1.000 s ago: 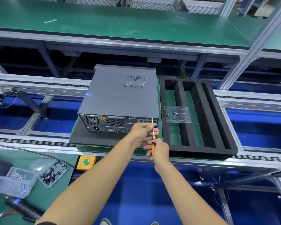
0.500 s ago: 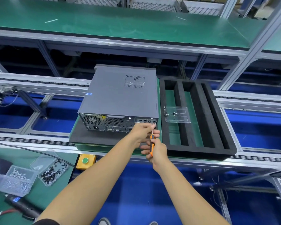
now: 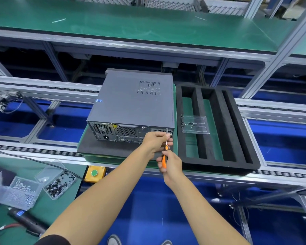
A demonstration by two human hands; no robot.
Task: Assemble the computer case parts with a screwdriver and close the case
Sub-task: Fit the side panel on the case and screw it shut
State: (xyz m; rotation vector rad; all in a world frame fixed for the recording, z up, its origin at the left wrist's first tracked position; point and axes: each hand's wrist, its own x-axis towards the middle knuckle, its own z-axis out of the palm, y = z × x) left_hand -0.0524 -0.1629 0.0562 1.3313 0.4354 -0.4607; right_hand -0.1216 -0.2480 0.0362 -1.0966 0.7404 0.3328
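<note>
From the head camera: a factory line of aluminium roller rails over blue flooring, with a green-topped shelf (image 3: 131,20) running across at twelve o'clock. Dead centre sits the computer case (image 3: 132,105), grey lid already on, resting on a dark foam pad (image 3: 102,147) with its rear panel turned toward the person — surely so the back screws face the worker. And here's the action: the right hand (image 3: 171,164) grips the orange handle of the screwdriver (image 3: 165,151), shaft pointing up toward twelve, tip meeting the rear panel near its right corner. The left hand (image 3: 155,141) pinches the thin shaft up near the tip, steadying it, by the look of it, so the bit stays seated in the screw; the screw itself is too small to make out. At three o'clock of the case, a black foam tray (image 3: 237,138) with long slots holds a clear plastic piece (image 3: 194,124). Down at eight o'clock, clear boxes of screws (image 3: 58,184) wait within reach, a yellow button box (image 3: 94,174) just beside the rail.
</note>
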